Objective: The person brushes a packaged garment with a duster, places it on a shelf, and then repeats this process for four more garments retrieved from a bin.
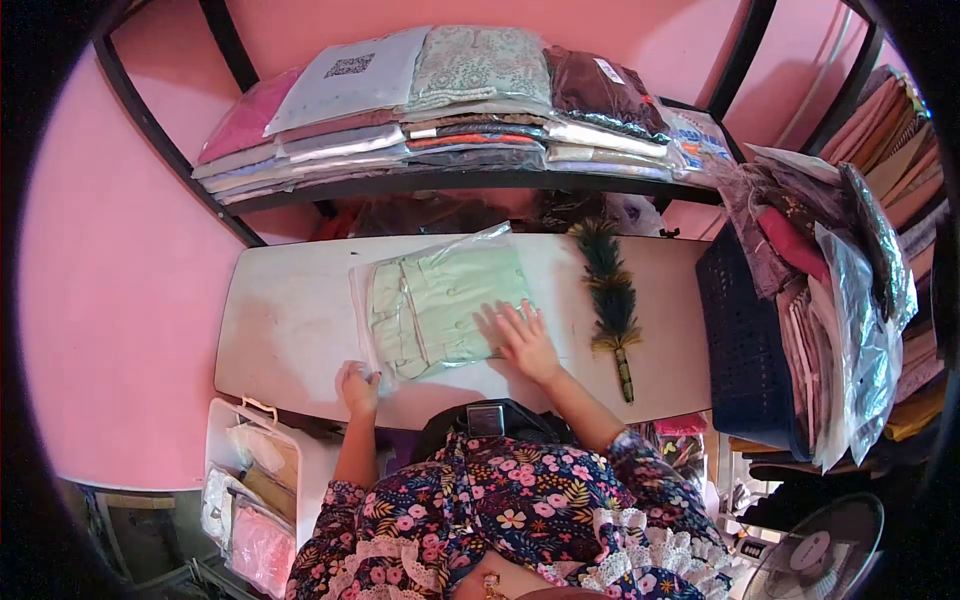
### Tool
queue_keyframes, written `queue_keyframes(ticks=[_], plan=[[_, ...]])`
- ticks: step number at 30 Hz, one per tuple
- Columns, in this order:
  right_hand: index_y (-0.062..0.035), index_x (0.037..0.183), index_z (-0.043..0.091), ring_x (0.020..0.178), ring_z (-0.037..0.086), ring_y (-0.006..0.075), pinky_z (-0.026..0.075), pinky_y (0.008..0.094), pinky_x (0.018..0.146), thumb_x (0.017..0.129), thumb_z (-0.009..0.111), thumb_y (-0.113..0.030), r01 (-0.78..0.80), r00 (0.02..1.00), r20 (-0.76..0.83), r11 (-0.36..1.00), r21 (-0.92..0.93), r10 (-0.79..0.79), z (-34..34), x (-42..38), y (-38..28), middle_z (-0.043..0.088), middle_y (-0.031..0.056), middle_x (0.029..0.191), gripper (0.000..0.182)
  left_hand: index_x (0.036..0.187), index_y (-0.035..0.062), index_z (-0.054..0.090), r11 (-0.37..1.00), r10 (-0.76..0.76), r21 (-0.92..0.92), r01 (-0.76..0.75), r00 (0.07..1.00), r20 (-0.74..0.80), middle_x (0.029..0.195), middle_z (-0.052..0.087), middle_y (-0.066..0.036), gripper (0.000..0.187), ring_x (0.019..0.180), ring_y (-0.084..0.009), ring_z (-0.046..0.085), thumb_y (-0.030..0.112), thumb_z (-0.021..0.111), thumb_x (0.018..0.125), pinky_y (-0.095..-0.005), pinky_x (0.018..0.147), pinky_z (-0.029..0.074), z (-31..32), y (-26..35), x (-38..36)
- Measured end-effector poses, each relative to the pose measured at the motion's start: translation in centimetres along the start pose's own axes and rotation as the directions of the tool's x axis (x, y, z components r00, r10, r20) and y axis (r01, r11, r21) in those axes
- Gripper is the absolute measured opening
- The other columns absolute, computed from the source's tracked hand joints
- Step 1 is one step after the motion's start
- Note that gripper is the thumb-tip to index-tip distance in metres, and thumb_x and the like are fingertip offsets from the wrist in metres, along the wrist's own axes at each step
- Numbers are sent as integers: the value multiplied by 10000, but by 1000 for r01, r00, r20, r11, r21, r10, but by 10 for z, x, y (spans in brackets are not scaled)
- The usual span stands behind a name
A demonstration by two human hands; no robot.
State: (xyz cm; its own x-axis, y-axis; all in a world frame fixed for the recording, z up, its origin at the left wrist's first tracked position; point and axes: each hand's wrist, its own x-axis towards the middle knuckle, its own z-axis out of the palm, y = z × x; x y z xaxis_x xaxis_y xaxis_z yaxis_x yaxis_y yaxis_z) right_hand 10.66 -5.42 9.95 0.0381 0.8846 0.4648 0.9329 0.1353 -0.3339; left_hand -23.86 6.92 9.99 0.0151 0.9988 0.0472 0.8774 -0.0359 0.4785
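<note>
L grip (359,388) curled, R grip (528,345) splayed palm-dn.

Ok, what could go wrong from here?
The clear bag could crease or tear if the left hand, at its near left corner, pulls while the right hand rests on the green garment inside. The feather duster lies to the right, so a wide sweep might knock it. Packets heaped above the dark blue basket's rim might slide out.
</note>
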Motion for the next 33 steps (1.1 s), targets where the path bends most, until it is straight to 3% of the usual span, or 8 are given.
queue_keyframes(ticks=[1,8,11,22,26,29,32,33], plan=[[-134,1359,379,1313,264,385,238,552,1042,781,606,-239,10,1000,2,1000,8,-10,7,6,2,346,134,1407,629,954,21,587,974,201,137,-182,969,-144,1059,586,-150,373,1012,-312,528,156,749,647,-386,863,422,4,-1,-3],[-158,1350,392,1325,256,355,241,546,1039,815,570,-378,129,988,84,991,-34,-126,34,13,3,329,118,1420,605,1022,23,563,954,222,259,-152,937,-269,987,608,-159,480,986,-306,564,117,786,608,-380,822,453,10,-9,0],[-163,1341,408,1327,254,350,243,547,1037,812,576,-372,117,992,55,993,-15,-116,35,11,6,328,115,1420,593,908,20,586,997,-72,3,73,993,-93,853,639,-119,375,802,-302,614,108,786,603,-363,744,480,9,-9,4],[-177,1343,403,1327,248,351,232,544,1046,804,589,-355,76,992,101,997,-23,-73,40,14,-28,307,111,1432,597,958,6,537,981,82,187,-57,988,-127,850,628,-172,442,817,-356,610,136,783,614,-405,757,481,19,-52,24],[-175,1345,401,1331,240,351,226,544,1049,807,585,-351,80,993,95,996,-36,-77,45,13,-32,303,108,1435,596,914,10,554,996,-82,37,83,996,-29,819,625,-175,419,807,-366,609,172,786,605,-410,741,486,16,-57,25],[-179,1337,418,1307,273,387,248,555,1024,780,608,-359,96,993,80,994,-56,-91,49,14,-32,317,142,1422,615,898,0,581,983,56,173,-58,998,18,734,613,-128,353,721,-298,619,189,749,652,-394,684,485,20,-75,35],[-250,1344,414,1317,256,391,228,562,1034,760,613,-481,104,990,89,994,23,-106,36,13,-37,297,153,1433,659,835,44,584,988,-80,-108,111,962,261,735,594,-77,241,694,-223,594,227,667,702,-360,618,463,11,-75,42],[-250,1344,414,1317,256,391,228,562,1034,760,613,-481,106,991,81,994,19,-107,32,14,-38,297,153,1433,659,796,74,559,813,-178,-452,368,895,409,706,583,-58,178,635,-222,572,223,615,715,-342,581,448,-6,-62,37]])
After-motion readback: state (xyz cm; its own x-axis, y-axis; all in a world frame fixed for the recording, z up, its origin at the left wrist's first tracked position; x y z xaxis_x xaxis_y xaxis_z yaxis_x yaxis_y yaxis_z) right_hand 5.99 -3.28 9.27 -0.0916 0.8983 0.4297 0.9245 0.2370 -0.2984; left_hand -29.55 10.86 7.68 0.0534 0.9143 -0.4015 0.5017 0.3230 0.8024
